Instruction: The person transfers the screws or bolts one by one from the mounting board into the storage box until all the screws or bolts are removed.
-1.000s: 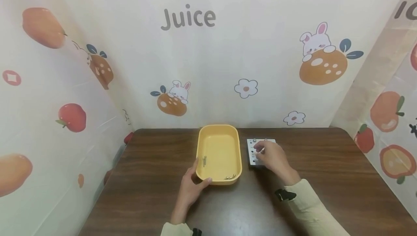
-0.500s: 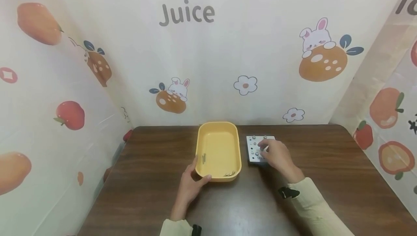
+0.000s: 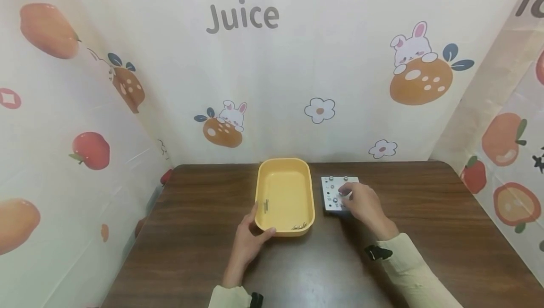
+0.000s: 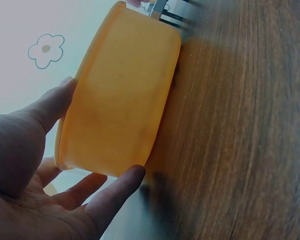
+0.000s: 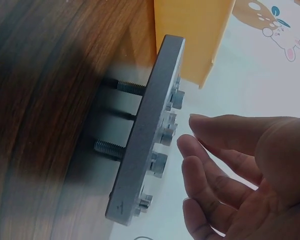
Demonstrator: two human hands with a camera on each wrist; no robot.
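Observation:
A yellow tray sits on the table, and my left hand grips its near left corner. In the left wrist view the thumb lies at the rim and the fingers reach around the tray's end. Thin metal pieces lie inside at the left, and several small screws at the near right. Right of the tray, a metal plate carries several bolts, their heads on top and threaded shanks below. My right hand hovers over its right part, fingers loosely bent, apart from the bolts, with nothing visible between them.
The brown wooden table ends at a printed curtain at the back, with more curtain on both sides. Tray and plate stand side by side with a narrow gap between them.
My right hand has shifted slightly right over the plate, uncovering a bolt head near its front. The left hand keeps its grip on the tray. The head view has tilted slightly.

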